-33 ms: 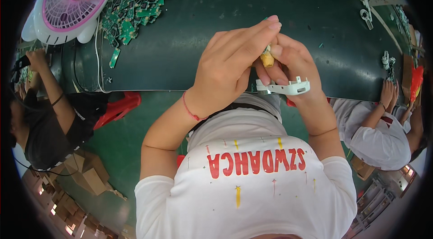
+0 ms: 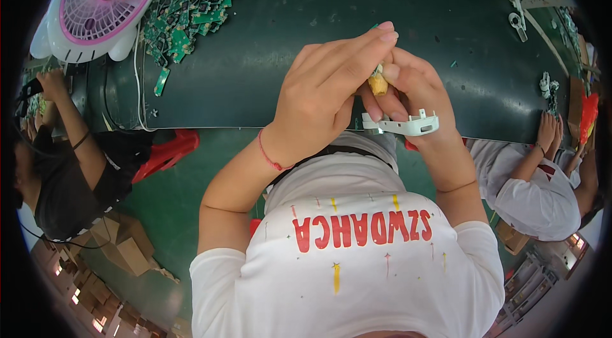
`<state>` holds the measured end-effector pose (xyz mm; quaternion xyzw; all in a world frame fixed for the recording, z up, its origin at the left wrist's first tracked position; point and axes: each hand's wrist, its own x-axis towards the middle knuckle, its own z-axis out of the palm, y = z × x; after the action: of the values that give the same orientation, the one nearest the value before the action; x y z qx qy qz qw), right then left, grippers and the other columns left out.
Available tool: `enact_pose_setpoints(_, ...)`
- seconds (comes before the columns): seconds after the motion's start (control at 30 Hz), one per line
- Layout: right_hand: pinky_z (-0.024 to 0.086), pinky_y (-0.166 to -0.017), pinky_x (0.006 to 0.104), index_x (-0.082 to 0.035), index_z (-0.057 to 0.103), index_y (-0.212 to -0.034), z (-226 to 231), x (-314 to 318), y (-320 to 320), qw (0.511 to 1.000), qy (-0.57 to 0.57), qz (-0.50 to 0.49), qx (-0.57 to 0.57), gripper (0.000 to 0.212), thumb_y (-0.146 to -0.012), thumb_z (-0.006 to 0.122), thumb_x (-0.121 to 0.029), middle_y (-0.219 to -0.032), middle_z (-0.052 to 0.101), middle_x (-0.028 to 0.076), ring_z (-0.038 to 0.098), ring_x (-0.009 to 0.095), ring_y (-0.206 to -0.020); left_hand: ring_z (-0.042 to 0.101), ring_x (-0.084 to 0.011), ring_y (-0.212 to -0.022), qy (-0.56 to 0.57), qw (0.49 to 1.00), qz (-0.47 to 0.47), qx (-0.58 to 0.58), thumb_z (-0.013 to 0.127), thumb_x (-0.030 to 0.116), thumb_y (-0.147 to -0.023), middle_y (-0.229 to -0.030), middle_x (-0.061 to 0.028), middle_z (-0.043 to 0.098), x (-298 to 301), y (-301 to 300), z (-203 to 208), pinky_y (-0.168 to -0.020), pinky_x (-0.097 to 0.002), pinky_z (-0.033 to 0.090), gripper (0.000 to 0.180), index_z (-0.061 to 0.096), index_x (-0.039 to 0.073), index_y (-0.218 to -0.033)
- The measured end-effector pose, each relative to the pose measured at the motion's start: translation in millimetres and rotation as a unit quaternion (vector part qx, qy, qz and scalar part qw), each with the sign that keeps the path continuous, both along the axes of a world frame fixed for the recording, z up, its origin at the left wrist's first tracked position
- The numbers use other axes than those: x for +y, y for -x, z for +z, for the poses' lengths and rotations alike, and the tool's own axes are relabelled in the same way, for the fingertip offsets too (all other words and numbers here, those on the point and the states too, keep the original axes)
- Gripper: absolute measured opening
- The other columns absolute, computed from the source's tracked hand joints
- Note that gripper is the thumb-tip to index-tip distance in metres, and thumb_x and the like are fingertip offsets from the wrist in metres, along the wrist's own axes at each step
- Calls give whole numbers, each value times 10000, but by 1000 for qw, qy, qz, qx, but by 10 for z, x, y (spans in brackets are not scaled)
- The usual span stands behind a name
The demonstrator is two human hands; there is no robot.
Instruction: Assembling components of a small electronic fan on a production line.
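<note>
My left hand [image 2: 322, 80] and my right hand [image 2: 417, 86] meet above the near edge of the table. The left fingers lie long and pressed together, their tips against the right fingers; whatever they grip is mostly hidden. Between the hands shows a small yellow piece [image 2: 378, 85] with something pale at its upper end, close to my right thumb. A white plastic housing part [image 2: 411, 124], narrow with small upright tabs, is held in my right hand and sticks out below its curled fingers. A bit of green peeks out beyond the left fingertips, too small to name.
Green circuit boards [image 2: 197, 6] lie heaped at the far left of the dark table [image 2: 255, 105], beside a pink-and-white fan [image 2: 108, 3]. Small white parts [image 2: 517, 25] are at the right. People work on both sides: a dark sleeve [image 2: 70, 172] left, a white sleeve [image 2: 535, 204] right.
</note>
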<state>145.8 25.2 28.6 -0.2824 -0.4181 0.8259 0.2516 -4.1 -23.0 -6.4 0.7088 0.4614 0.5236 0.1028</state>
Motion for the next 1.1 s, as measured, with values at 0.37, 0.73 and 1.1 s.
enact_pose_setpoints(0.37,423,-569,247,-3,512,-897,112,-113,-5,994,-72,5,-78,203,-941,411,-174,-607,521,37,521,116,-593,638,-239,-909,-64,996,44,33,566,-58,-647,-1161,-139,610,-10,-8,41,-730,-297,455,518,587,19,-1159)
enact_pose_setpoints(0.73,436,-626,238,9,544,-888,-131,-9,-2,964,-243,-54,-95,144,-934,466,-104,-698,558,29,532,96,-656,544,-302,-1079,27,998,42,-29,548,-23,-764,-1188,-173,566,32,10,-206,-921,-332,394,569,451,60,-1319)
enact_pose_setpoints(1.1,405,-933,493,-31,583,-746,-320,388,96,601,-790,-58,-104,154,-685,634,-163,-1251,528,163,471,364,-1158,593,-112,-661,507,466,-326,-648,478,370,-919,-812,-41,621,53,50,-570,-540,-231,481,328,582,79,-1029)
